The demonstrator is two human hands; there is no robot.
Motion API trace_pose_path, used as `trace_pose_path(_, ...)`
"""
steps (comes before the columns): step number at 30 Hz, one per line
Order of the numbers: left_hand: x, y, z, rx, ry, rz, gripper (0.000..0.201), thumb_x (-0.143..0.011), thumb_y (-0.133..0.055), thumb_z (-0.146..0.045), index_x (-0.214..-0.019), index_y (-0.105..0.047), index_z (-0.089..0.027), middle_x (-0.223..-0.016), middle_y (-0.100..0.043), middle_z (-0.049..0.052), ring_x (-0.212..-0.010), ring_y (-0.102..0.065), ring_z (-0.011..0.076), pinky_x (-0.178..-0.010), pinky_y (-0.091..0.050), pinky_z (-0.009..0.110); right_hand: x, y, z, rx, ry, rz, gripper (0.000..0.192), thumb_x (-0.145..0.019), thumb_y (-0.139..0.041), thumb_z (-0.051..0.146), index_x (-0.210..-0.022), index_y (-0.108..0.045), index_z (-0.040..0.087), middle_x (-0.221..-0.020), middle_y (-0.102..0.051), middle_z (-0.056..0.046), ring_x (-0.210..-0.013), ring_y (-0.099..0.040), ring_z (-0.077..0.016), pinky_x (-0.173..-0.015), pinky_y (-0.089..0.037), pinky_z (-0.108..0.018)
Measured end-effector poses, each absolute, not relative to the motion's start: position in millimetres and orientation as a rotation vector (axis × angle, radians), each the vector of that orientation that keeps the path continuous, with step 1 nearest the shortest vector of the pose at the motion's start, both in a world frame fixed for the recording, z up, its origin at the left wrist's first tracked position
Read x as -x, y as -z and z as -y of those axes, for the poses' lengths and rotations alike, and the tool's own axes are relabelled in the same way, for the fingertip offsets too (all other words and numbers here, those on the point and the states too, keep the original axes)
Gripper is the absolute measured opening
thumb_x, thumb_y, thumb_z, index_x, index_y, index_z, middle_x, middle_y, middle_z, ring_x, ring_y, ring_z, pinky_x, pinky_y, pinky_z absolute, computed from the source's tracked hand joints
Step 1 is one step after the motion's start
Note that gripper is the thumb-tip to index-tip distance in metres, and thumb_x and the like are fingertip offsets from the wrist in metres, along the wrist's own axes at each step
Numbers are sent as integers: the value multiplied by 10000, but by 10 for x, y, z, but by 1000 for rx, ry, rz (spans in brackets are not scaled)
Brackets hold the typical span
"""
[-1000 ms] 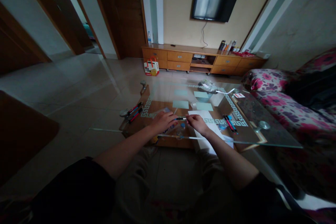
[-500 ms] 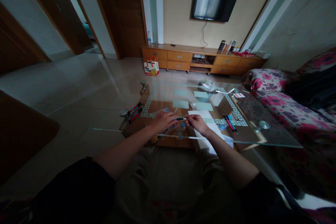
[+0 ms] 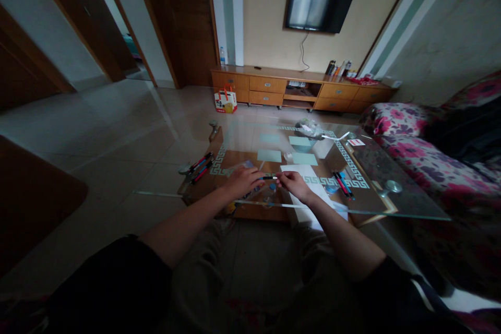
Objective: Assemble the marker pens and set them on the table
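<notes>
A slim dark pen (image 3: pixel 269 178) with a pale tip end lies level between my two hands, above the near part of the glass table (image 3: pixel 415 206). My left hand (image 3: pixel 246 181) is closed on its left end. With pinched fingers, my right hand (image 3: pixel 293 183) grips the right end. Several pens (image 3: pixel 201 168) in black, red and blue lie on the glass to the left. Another group of pens (image 3: pixel 343 185), red, blue and black, lies to the right of my right hand.
On the table's far side sits a plastic-wrapped bundle (image 3: pixel 307 128), with a red-and-white card (image 3: pixel 356 142) to its right. A white box (image 3: pixel 303 209) shows beneath the glass. The flowered sofa (image 3: pixel 410 151) flanks the table's right; a paper bag (image 3: pixel 225 100) stands on the floor beyond.
Hardly anything differs. Both hands stay in place with the pen between them, and the fingers have shifted only very slightly.
</notes>
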State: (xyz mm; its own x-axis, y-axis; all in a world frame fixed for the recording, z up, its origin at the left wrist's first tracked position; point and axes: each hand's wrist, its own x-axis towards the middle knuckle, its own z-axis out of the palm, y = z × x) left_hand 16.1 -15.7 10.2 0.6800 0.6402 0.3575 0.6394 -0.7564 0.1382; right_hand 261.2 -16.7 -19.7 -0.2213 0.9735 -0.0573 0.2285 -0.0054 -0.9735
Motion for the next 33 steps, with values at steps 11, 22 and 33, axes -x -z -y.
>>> trace_pose_path(11, -147, -75, 145, -2863, -620, -1124, 322, -997, -461, -425, -1203, -656, -271, -996, -667, 55, -914, -632, 195, -803, -426, 308, -2606, 117, 204, 1307, -1211, 1569, 333, -786, -603, 484, -771, -658, 156, -660, -631, -6, -547, -450, -103, -508, -336, -224)
trace_pose_path(22, -143, -78, 144, -2872, -625, -1146, 323, -1000, -458, -413, -1211, -658, -271, -1007, -682, 53, -903, -642, 198, -797, -432, 317, -2602, 114, 198, 1247, -1163, 1529, 348, -756, -673, 483, -809, -670, 140, -678, -618, -3, -582, -472, -107, -553, -371, -239)
trace_pose_path(33, -148, -71, 147, -2861, -640, -1135, 336, -1012, -426, -389, -1211, -663, -257, -981, -687, 64, -906, -639, 197, -804, -437, 314, -2582, 126, 203, 1182, -1116, 1528, 372, -731, -723, 512, -855, -684, 164, -820, -691, -46, -739, -608, -170, -736, -479, -312)
